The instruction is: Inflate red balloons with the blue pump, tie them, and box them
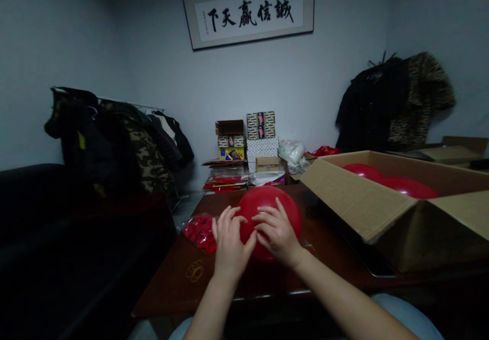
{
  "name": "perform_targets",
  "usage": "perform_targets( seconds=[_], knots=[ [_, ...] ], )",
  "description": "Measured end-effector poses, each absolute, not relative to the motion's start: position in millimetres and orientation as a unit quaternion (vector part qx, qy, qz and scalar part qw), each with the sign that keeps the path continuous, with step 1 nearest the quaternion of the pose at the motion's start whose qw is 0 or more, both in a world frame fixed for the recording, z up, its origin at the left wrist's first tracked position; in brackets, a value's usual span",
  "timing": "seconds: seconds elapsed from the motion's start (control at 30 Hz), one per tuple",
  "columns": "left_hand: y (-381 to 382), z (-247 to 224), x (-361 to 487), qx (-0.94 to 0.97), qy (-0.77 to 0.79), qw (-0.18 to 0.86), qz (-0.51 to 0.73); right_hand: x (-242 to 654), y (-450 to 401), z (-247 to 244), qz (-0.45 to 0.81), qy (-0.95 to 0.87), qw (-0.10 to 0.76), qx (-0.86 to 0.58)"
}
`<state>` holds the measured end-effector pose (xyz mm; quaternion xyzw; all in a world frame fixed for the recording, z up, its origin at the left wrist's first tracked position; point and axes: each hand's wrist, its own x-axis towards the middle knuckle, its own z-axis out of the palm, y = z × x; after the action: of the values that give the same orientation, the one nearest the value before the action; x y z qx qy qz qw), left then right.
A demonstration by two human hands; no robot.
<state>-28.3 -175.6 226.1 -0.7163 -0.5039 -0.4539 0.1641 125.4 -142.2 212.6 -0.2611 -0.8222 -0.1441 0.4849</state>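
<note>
A round, inflated red balloon (280,213) is just beyond my hands, over the dark wooden table (168,294). My left hand (232,241) is at the balloon's left side, its fingers curled and its thumb pointing right. From the right, my right hand (275,230) reaches across the balloon's front with bent fingers. Thumb and fingertips of both hands come together near the balloon's near face; whatever they pinch is too small to make out. Left of the balloon lies a clear bag of red uninflated balloons (200,230).
An open cardboard box (405,228) with red balloons (408,186) stands at the right, a flat dark device (372,263) beside it. Yellow rubber bands (194,271) lie on the table's left. Stacked boxes (262,149) are behind. A dark sofa (76,258) is at left.
</note>
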Motion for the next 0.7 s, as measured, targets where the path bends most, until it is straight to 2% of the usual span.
perform_targets(
  seconds=[0.27,0.7],
  knots=[
    [-181.6,232.7,-30.0,-0.743,-0.472,0.216,-0.423,128.1,-143.2,216.0,-0.156,-0.829,0.477,-0.248],
    [-186.3,233.2,-22.4,-0.735,-0.492,0.194,-0.424,127.7,-142.3,214.9,-0.160,-0.839,0.468,-0.226]
  ],
)
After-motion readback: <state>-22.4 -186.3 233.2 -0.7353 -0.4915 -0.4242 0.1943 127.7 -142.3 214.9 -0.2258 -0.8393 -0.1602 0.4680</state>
